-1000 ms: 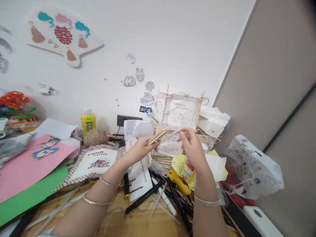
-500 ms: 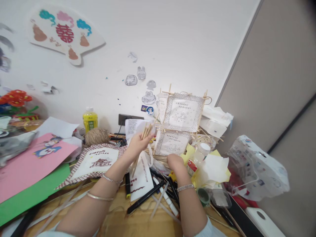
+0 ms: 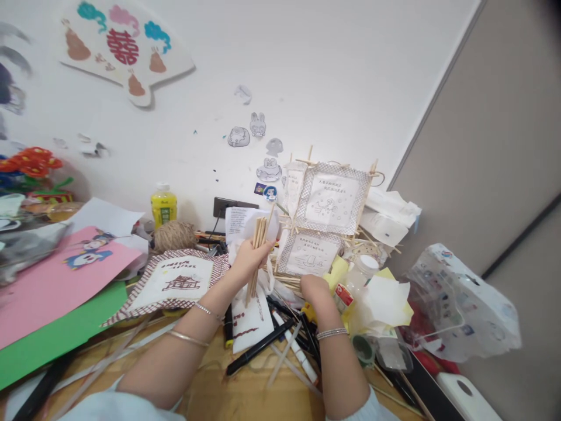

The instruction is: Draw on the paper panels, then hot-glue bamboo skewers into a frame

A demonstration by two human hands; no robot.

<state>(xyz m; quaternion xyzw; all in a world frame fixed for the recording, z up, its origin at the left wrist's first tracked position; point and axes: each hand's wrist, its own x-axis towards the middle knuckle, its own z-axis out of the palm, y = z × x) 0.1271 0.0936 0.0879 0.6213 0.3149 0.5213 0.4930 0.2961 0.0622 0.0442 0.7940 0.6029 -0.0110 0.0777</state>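
Observation:
My left hand (image 3: 248, 261) is closed around a bundle of thin wooden sticks (image 3: 258, 245), held nearly upright above the desk. My right hand (image 3: 316, 290) is lowered onto the clutter by a pile of loose sticks (image 3: 287, 281) and a yellow glue gun (image 3: 309, 314); its fingers curl down and what they hold, if anything, is hidden. Just behind both hands stands a stick-framed paper lantern (image 3: 326, 219) with printed panels.
Black markers and pens (image 3: 280, 339) lie scattered on the wooden desk. A printed paper panel (image 3: 175, 283), twine ball (image 3: 174, 235), yellow bottle (image 3: 163, 206), and pink and green card (image 3: 52, 292) sit left. A small glue bottle (image 3: 355, 275), yellow paper and plastic bag (image 3: 456, 304) lie right.
My right hand dropped from the stick bundle down to the clutter on the desk. My left hand turned the bundle from slanting to nearly upright.

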